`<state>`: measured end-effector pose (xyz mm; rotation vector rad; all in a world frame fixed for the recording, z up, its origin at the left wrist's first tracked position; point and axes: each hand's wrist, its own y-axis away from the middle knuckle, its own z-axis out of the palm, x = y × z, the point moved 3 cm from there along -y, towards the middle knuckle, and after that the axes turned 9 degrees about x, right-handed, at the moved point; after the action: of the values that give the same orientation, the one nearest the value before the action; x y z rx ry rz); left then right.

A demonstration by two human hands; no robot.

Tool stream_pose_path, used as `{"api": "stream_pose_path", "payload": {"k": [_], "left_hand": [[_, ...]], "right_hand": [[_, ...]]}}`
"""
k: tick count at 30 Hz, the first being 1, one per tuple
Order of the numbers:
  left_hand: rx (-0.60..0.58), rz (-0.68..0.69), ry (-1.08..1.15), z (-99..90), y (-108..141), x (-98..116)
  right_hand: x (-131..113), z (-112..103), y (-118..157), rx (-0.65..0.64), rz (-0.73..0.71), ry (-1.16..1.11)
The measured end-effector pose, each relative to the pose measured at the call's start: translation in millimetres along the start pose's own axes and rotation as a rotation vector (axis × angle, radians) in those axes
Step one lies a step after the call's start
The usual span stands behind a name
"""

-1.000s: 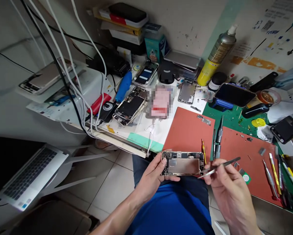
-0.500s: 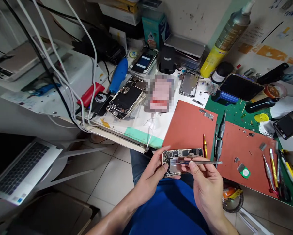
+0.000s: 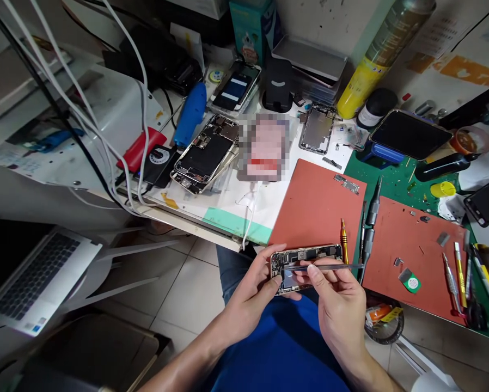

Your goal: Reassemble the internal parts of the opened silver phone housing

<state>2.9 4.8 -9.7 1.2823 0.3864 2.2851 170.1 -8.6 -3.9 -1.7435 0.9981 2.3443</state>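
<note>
The left hand (image 3: 250, 291) grips the left end of an opened smartphone housing (image 3: 305, 268), which sits at six o'clock in the view, above the person's lap; the right hand (image 3: 338, 296) pinches steel tweezers (image 3: 326, 267) in a narrow hold between thumb and fingers, their tips lying across the housing's interior. At one o'clock from the housing, a yellow-handled precision screwdriver (image 3: 344, 239) lies on a terracotta silicone mat (image 3: 316, 201), just beyond the housing's corner; at eleven o'clock, another opened phone (image 3: 206, 155) rests on the bench, well apart from the hands.
</note>
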Motion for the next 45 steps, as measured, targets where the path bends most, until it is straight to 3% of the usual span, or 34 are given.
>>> {"api": "stream_pose_path", "payload": {"k": [45], "left_hand": [[-0.024, -0.003, -0.024, -2.5, -1.1, -3.7]], "right_hand": [[3.6, -1.9, 1.0, -0.026, 0.033, 0.025]]}}
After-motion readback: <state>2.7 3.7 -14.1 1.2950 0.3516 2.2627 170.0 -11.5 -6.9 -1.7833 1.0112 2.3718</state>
